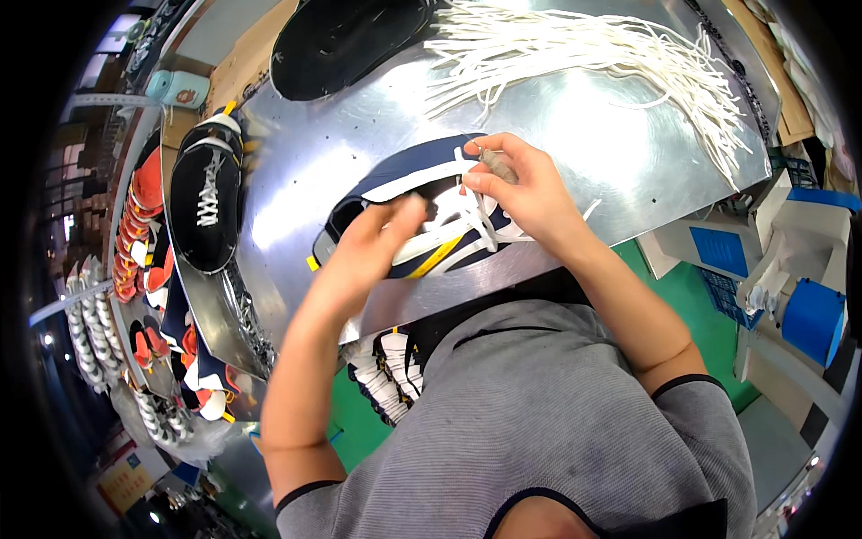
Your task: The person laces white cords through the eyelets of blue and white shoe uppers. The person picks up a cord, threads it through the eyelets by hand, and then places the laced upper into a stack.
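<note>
A navy shoe upper with white trim and a yellow stripe lies on its side on the metal table before me. My right hand is closed on a small hooked tool with a tape-wrapped handle, its thin metal end near the eyelet edge. White lace runs loosely across the eyelets below that hand. Over the shoe's opening is my left hand; its thumb is smeared by motion and the other fingers are mostly hidden, so its grip does not show.
A pile of white laces spreads across the table's far right. Beyond the shoe upper stands a black tray. At the left lies a black shoe with white lacing. Shoe parts crowd a left rack; blue bins stand at right.
</note>
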The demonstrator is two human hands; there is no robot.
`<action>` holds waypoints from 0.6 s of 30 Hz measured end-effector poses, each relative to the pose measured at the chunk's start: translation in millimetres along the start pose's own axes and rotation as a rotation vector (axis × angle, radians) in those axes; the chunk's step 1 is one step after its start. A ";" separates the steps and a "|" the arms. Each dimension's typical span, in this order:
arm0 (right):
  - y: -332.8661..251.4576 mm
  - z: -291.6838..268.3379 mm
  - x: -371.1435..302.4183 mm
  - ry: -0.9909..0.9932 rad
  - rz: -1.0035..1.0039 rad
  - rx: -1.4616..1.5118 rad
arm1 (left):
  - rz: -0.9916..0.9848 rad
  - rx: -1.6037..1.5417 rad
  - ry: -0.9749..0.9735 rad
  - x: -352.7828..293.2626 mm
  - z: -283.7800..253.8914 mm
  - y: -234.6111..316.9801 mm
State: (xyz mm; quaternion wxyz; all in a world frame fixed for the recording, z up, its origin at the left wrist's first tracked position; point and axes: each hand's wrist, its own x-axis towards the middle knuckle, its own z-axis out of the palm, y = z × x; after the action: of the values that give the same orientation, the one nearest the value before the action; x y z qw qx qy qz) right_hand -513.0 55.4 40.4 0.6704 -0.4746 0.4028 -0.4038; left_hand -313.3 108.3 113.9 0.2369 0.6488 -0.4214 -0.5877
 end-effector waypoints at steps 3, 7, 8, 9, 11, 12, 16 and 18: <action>1.5 10.3 -0.5 0.099 -0.004 -0.225 | -0.237 -0.369 -0.129 35.4 2.5 -6.6; -4.8 12.0 -2.6 0.064 0.017 -0.489 | -0.020 -0.214 0.173 33.1 26.5 -14.2; -7.6 11.6 -4.0 0.063 0.022 -0.486 | 0.093 -0.213 0.227 30.3 30.6 -17.4; -9.8 11.8 -5.1 0.049 0.013 -0.539 | 0.114 -0.192 0.240 27.5 33.1 -18.1; -12.2 10.2 -6.3 0.033 0.000 -0.587 | 0.136 -0.165 0.257 22.7 34.0 -14.6; -12.3 8.5 -7.1 0.023 -0.002 -0.560 | 0.106 -0.172 0.212 20.6 31.3 -14.3; -11.4 9.9 -9.7 -0.005 -0.029 -0.568 | 0.150 -0.244 0.275 15.9 39.8 -19.2; -14.7 11.2 -10.9 -0.013 -0.052 -0.630 | 0.217 -0.218 0.326 16.1 41.7 -19.8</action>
State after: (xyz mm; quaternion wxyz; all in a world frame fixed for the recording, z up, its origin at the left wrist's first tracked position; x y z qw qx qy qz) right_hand -508.8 65.7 58.7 0.4826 -0.6715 0.4916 -0.2730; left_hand -348.8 113.3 80.7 0.4322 0.6566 -0.3790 -0.4883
